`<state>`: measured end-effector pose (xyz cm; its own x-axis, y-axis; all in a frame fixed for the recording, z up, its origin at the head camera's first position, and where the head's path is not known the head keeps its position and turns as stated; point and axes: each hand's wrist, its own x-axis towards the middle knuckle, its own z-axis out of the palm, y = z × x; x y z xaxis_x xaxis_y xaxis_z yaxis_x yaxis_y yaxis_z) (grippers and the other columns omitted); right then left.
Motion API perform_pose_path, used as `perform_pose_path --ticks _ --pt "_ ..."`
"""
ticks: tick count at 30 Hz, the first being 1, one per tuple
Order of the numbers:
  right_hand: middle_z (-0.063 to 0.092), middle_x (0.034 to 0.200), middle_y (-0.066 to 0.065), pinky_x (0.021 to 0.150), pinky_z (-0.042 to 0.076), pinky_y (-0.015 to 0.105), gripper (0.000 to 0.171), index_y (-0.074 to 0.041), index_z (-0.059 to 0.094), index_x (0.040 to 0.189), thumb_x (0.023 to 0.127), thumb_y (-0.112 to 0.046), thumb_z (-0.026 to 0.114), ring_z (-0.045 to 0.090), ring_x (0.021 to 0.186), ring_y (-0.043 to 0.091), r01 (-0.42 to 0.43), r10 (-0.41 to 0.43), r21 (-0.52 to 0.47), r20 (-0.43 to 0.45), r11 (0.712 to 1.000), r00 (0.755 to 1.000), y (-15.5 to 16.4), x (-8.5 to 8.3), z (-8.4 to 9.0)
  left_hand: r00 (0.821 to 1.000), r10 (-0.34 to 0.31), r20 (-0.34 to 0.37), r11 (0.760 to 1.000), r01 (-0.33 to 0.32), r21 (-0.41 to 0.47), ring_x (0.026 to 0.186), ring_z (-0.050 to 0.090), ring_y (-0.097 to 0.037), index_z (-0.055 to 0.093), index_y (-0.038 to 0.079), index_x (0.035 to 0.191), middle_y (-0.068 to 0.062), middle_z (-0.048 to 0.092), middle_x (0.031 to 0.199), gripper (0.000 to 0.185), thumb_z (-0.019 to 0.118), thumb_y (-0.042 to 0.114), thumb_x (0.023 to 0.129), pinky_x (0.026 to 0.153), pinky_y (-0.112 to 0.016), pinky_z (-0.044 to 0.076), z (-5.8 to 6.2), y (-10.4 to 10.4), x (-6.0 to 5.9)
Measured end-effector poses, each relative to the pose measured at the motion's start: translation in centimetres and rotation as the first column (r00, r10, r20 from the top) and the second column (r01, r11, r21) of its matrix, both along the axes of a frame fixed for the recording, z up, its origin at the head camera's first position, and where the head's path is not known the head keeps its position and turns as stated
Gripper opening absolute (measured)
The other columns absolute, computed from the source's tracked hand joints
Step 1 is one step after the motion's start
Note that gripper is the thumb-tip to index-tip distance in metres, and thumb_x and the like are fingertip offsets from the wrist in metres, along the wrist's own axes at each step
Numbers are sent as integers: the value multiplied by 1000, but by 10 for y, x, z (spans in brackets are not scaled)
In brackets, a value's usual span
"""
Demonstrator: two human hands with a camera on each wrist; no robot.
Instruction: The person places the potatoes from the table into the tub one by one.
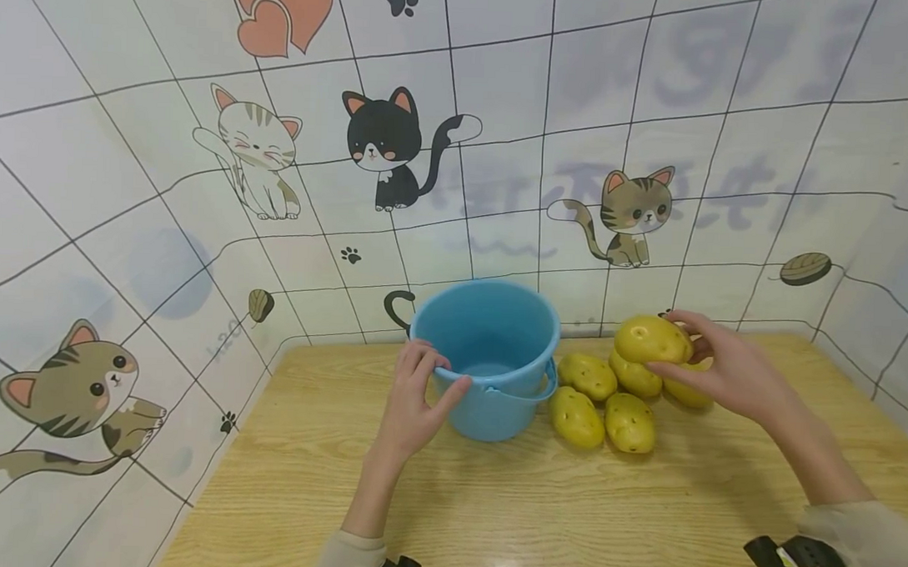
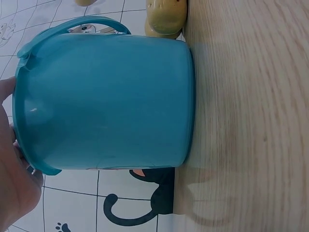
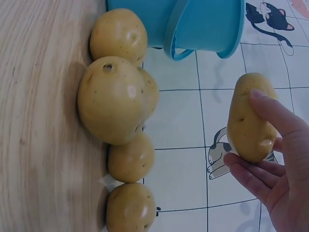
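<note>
Blue bucket (image 1: 489, 360) upright on wooden table (image 1: 491, 502), interior apparently empty in head view, handle folded down at front. Left hand (image 1: 416, 399) gripping near rim, thumb outside. Right hand (image 1: 721, 368) pinching one potato (image 1: 651, 339) clear of table, above heap of potatoes (image 1: 607, 401) just right of bucket. Left wrist view: bucket's outer wall only, contents hidden. Right wrist view: lifted potato held between fingertips (image 3: 263, 108) and thumb.

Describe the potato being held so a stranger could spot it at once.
Find the blue bucket at the back of the wooden table; a cluster of yellow potatoes lies beside it. The held potato is the one lifted above that cluster, pinched in the right hand; the others rest on the wood.
</note>
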<state>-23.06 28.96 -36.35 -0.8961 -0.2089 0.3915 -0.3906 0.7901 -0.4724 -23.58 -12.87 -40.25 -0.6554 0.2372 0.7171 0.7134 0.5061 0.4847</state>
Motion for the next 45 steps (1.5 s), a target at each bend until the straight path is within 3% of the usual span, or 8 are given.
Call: perform_pose_path --ticks 15,19,26,37,45 --pt "68 106 11 70 47 28 66 -8 57 135 81 -31 86 69 81 25 -22 10 -83 -142 996 990 -33 -3 15 1000 6 15 1000 -6 2 114 42 -23 57 13 94 -2 49 104 22 70 31 94 98 -50 37 -1 0 1" --pt "69 103 8 72 47 30 65 -10 58 135 81 -32 86 69 82 24 -19 4 -92 -167 996 986 -42 -4 17 1000 8 13 1000 -8 1 114 42 -23 58 13 94 -2 49 103 22 70 31 94 98 -50 37 -1 -1 1" --pt "68 112 12 74 49 27 67 -9 55 139 84 -33 84 70 87 27 -45 27 -123 -142 991 989 -58 -4 25 1000 9 8 1000 -9 -2 114 42 -24 58 13 94 -2 49 103 22 69 32 94 98 -51 36 -1 0 1" --pt "68 115 8 77 53 41 64 -10 57 136 83 -32 85 69 86 23 -119 97 -139 -155 983 983 -83 -10 29 1000 11 18 1000 -10 -3 117 41 -24 57 13 95 -2 49 105 24 68 34 94 100 -52 36 -2 0 1" --pt "67 117 9 80 52 49 67 -12 56 138 83 -35 85 69 88 23 -127 110 -160 -111 979 988 -98 -12 31 1000 6 13 1000 -6 -2 116 42 -24 58 13 94 -2 50 104 22 70 31 93 100 -51 36 0 1 1"
